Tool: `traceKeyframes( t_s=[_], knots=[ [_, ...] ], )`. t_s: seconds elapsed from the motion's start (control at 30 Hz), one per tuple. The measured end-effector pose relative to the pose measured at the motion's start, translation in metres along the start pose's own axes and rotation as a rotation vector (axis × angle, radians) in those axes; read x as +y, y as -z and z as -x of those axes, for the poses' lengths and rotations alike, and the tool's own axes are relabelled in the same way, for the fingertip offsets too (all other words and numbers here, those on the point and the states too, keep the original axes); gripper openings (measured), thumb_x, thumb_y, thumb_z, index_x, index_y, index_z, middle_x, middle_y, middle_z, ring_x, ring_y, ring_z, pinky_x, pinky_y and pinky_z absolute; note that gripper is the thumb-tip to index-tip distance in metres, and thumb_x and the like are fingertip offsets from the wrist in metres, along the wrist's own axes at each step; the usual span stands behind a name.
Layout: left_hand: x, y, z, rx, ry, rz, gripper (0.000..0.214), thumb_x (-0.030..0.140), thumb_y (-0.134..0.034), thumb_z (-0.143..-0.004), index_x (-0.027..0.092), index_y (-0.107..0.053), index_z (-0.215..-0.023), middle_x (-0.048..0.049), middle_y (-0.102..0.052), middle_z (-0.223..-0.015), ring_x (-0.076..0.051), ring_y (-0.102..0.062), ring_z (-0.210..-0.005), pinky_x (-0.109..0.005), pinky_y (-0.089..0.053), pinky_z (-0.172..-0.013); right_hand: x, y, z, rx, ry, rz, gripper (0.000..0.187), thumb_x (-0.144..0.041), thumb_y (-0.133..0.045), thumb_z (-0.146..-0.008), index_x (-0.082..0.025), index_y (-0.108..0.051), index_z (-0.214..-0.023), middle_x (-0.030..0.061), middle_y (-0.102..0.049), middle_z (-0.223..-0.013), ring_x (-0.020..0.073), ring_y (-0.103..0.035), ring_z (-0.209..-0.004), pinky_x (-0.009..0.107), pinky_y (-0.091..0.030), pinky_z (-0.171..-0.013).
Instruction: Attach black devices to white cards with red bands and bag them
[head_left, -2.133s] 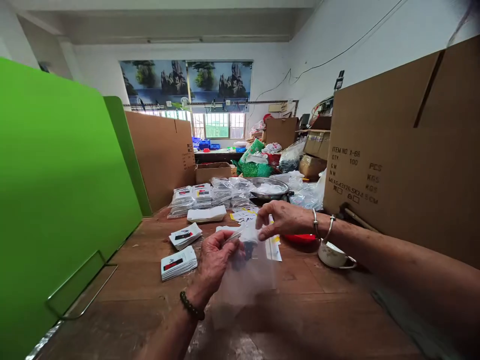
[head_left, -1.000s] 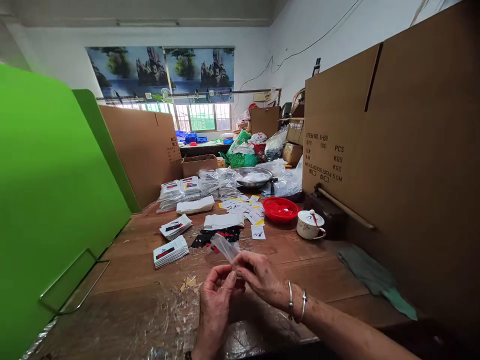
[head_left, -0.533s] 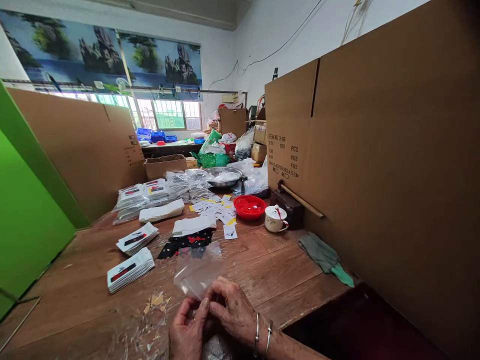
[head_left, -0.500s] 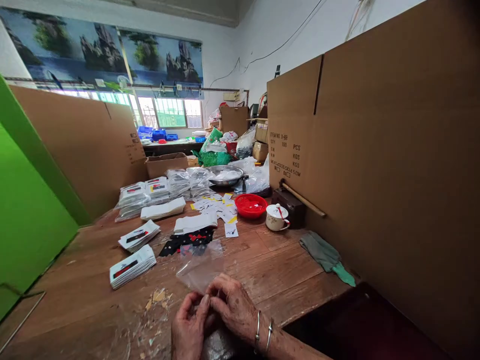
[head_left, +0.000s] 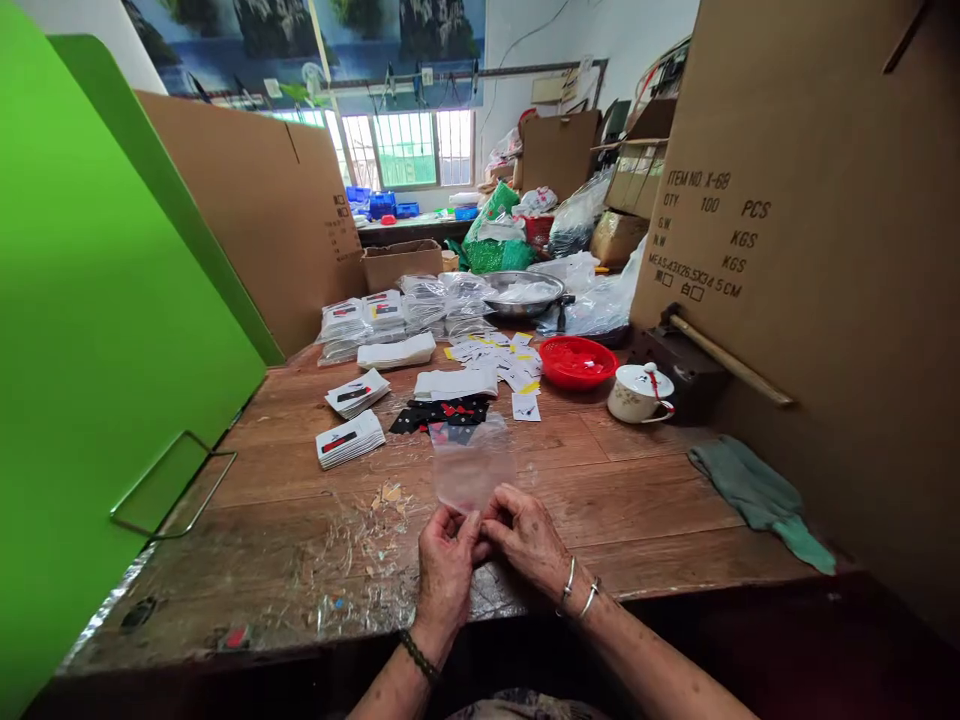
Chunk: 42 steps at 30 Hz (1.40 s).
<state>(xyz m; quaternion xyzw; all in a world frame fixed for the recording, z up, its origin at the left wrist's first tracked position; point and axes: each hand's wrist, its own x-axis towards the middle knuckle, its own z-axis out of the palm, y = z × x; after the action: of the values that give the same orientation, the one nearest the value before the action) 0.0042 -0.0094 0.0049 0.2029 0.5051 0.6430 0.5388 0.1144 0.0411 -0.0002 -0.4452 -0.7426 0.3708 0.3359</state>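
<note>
My left hand [head_left: 448, 565] is closed, thumb and fingertips pinching the near edge of a clear plastic bag [head_left: 474, 470]. Touching it, my right hand [head_left: 529, 538] pinches at the same edge, its fingers curled over the grip point. The bag stretches away from me, its far end over a heap of small black and red pieces [head_left: 442, 414]. Behind these lies a stack of white folded cards [head_left: 456, 384]. Left of the bag sit two stacks of white cards, one nearer [head_left: 350, 440] and one farther [head_left: 358, 393], with black and red pieces on top.
Small printed cards [head_left: 495, 358] are scattered beside a red basket [head_left: 577, 363]. A lidded cup [head_left: 640, 393], a hammer [head_left: 727, 355] and a grey-green cloth [head_left: 757, 490] are to the right. Bagged stacks [head_left: 382, 315] stand behind. Cardboard sheets flank the wooden table [head_left: 285, 560].
The camera view has tipped down and turned left, so the scene sits higher and further right. Both hands keep their pinch, and the bag now lies straighter ahead of them.
</note>
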Motion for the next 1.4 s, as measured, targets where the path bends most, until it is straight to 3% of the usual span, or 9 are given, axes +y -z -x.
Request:
traceKeyframes(
  t_s=[0.23,0.47,0.6,0.83,0.93,1.1,1.3,1.4],
  knots=[
    [-0.001,0.001,-0.001,-0.037,0.048,0.031,0.04,0.034,-0.085,-0.056,0.013,-0.06,-0.079,-0.0067,-0.074,-0.081,-0.018,-0.071,-0.068,-0.027,-0.058,-0.063,0.004,-0.006,-0.001,0.022,0.06,0.035,0.014,-0.01,-0.05,-0.08,-0.019,-0.055,-0.072,0.0019,-0.057,-0.076,0.0163,-0.051,-0.074,0.029,-0.038,-0.069],
    [-0.004,0.008,-0.005,0.003,0.01,-0.01,0.038,0.038,-0.082,-0.062,0.014,-0.058,-0.08,-0.0038,-0.07,-0.069,-0.018,-0.07,-0.065,-0.028,-0.058,-0.059,0.012,-0.008,-0.004,-0.102,-0.139,-0.144,0.013,-0.022,-0.059,-0.077,-0.019,-0.051,-0.067,-0.0025,-0.052,-0.066,0.013,-0.046,-0.064,0.025,-0.034,-0.059],
    [-0.005,0.011,-0.008,0.015,0.009,-0.052,0.037,0.038,-0.082,-0.06,0.014,-0.059,-0.076,-0.0025,-0.069,-0.066,-0.017,-0.069,-0.061,-0.025,-0.056,-0.057,0.009,-0.006,-0.005,-0.152,-0.166,-0.199,0.012,-0.022,-0.058,-0.076,-0.019,-0.051,-0.067,-0.0036,-0.05,-0.063,0.0126,-0.045,-0.062,0.025,-0.034,-0.058],
    [-0.002,0.007,-0.011,0.082,0.023,-0.077,0.033,0.032,-0.082,-0.056,0.014,-0.057,-0.067,0.001,-0.063,-0.053,-0.012,-0.061,-0.046,-0.024,-0.054,-0.049,0.001,-0.012,0.003,0.027,0.123,0.107,0.013,-0.014,-0.041,-0.087,-0.022,-0.044,-0.077,0.0027,-0.054,-0.076,0.0178,-0.049,-0.072,0.029,-0.038,-0.066],
    [-0.001,0.007,-0.013,0.039,0.029,-0.057,0.031,0.033,-0.08,-0.059,0.014,-0.06,-0.073,-0.0002,-0.065,-0.057,-0.012,-0.062,-0.048,-0.023,-0.053,-0.049,0.0,-0.017,0.006,0.051,0.201,0.162,0.015,-0.014,-0.038,-0.092,-0.021,-0.049,-0.084,0.0064,-0.057,-0.085,0.0199,-0.052,-0.08,0.03,-0.04,-0.071],
    [-0.001,0.006,-0.016,0.055,-0.023,-0.18,0.022,0.026,-0.074,-0.06,0.016,-0.055,-0.057,0.0022,-0.059,-0.047,-0.012,-0.056,-0.04,-0.021,-0.048,-0.041,0.002,-0.022,0.007,0.117,0.296,0.293,0.02,-0.014,-0.038,-0.092,-0.021,-0.049,-0.077,0.0057,-0.056,-0.078,0.0208,-0.05,-0.076,0.031,-0.038,-0.067],
    [0.001,0.0,-0.016,0.107,-0.031,-0.282,0.014,0.021,-0.066,-0.058,0.018,-0.053,-0.056,0.002,-0.058,-0.044,-0.013,-0.055,-0.036,-0.022,-0.044,-0.037,-0.019,0.002,0.002,0.347,0.421,0.238,0.019,-0.012,-0.037,-0.093,-0.022,-0.05,-0.084,0.0045,-0.055,-0.077,0.0199,-0.051,-0.076,0.031,-0.041,-0.069],
    [0.001,-0.002,-0.014,0.139,-0.028,-0.292,0.013,0.022,-0.064,-0.058,0.018,-0.051,-0.057,0.0027,-0.056,-0.044,-0.013,-0.053,-0.036,-0.021,-0.042,-0.036,-0.028,0.007,0.003,0.341,0.452,0.226,0.018,-0.012,-0.038,-0.093,-0.022,-0.052,-0.092,0.0052,-0.057,-0.083,0.0202,-0.052,-0.081,0.031,-0.043,-0.073]
  ],
)
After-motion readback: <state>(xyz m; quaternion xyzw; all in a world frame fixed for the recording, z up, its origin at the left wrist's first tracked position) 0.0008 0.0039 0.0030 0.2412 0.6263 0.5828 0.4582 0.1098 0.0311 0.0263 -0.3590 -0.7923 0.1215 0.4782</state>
